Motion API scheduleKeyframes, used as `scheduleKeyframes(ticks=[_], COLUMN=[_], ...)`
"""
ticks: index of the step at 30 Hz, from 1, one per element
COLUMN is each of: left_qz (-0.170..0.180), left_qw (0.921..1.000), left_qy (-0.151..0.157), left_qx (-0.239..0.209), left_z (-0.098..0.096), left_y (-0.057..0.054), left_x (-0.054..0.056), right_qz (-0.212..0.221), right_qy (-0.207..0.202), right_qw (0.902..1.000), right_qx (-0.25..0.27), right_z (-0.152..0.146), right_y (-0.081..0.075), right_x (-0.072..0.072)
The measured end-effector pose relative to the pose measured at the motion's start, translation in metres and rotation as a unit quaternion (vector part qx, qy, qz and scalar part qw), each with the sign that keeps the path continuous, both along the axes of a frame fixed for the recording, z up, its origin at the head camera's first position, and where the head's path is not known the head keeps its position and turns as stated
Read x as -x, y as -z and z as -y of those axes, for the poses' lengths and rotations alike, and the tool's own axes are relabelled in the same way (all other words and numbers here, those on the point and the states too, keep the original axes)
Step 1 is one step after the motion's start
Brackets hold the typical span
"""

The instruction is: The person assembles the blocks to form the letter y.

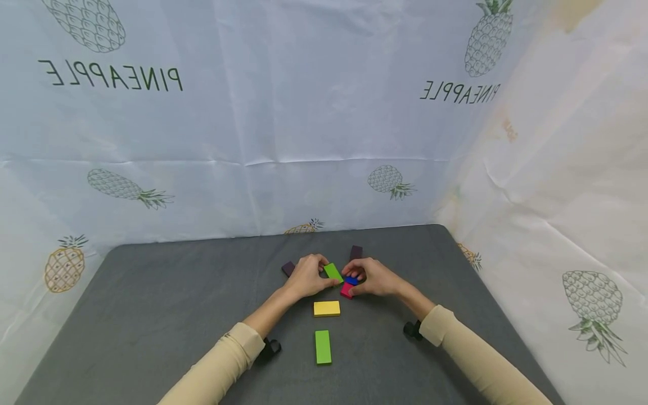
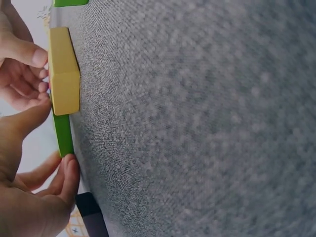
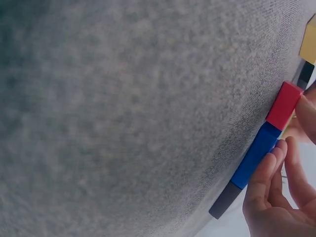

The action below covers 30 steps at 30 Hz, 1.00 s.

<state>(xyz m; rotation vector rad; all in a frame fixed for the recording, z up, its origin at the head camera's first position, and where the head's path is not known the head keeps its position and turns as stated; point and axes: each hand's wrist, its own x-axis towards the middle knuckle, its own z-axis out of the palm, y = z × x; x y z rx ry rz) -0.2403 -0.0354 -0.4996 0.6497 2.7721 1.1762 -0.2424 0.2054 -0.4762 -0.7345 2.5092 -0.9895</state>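
My left hand [image 1: 305, 277] pinches a flat green block [image 1: 332, 273] lengthwise, its thumb at the near end and its fingers at the far end. Opposite it, my right hand [image 1: 377, 278] holds a red block [image 3: 284, 106] and a blue block [image 3: 254, 155] between thumb and fingers. The thumb touches the red one and the fingertips are at the blue one. In the right wrist view these two lie end to end on the table. The green block slants just left of them; whether it touches them I cannot tell.
A yellow block [image 1: 326, 308] lies nearer me, with a second green block [image 1: 323, 347] below it. Two dark blocks lie beyond the hands, one at the left [image 1: 288, 269] and one at the right [image 1: 356, 252]. The grey table [image 1: 167, 315] meets a pineapple-print curtain [image 1: 304, 197] behind.
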Motion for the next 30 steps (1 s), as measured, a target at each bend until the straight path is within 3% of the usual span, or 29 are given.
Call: scheduleKeyframes(ticks=[23,30], left_qz=[-0.002,-0.015], left_qw=[0.9997,0.9996], left_qy=[-0.014,-0.005], left_qx=[0.018,0.023], left_z=[-0.001,-0.0006], left_y=[0.0002,-0.0001], left_x=[-0.0025,-0.0027], right_qz=[-0.001,0.003], right_qy=[0.006,0.009], right_qw=[1.0,1.0], right_qx=[-0.002,-0.004], right_z=[0.0005,0.0002], right_y=[0.0032,0.0029], right_x=[0.0011,0.0019])
